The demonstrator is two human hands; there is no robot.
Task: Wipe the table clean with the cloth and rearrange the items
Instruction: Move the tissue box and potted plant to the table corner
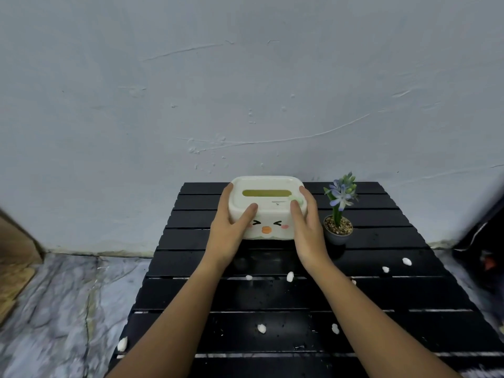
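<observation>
Hands grip a cream tissue box (266, 207) from both sides at the far middle of a black slatted table (381, 296). On the box's left end, the left hand (231, 230) has its fingers wrapped around the far side and its thumb laid across the lid, pointing toward the slot. On the box's right end, the right hand (306, 227) mirrors it, fingers curled behind the right corner and thumb resting on the lid near a small green tab (296, 199). The box has a rounded lid with a long, yellowish slot, and its near face carries a cartoon face with squeezed eyes, pink cheeks and an orange beak. Whether the box rests on the slats or is lifted just clear of them cannot be told. Just right of the box, close to the right hand, stands a small potted plant (339, 214) with pale blue flowers in a dark pot filled with gravel. Small white scraps lie scattered over the near and middle slats: two (290, 276) between the forearms, two (406, 261) toward the right edge, two (261, 328) farther toward the near side, and one (122, 344) at the near left edge. Tiny pale specks dot the dark slats as well. No cloth shows in this view. Behind the table rises a rough grey wall (245, 91), and a mottled grey floor (60, 309) lies to the left.
</observation>
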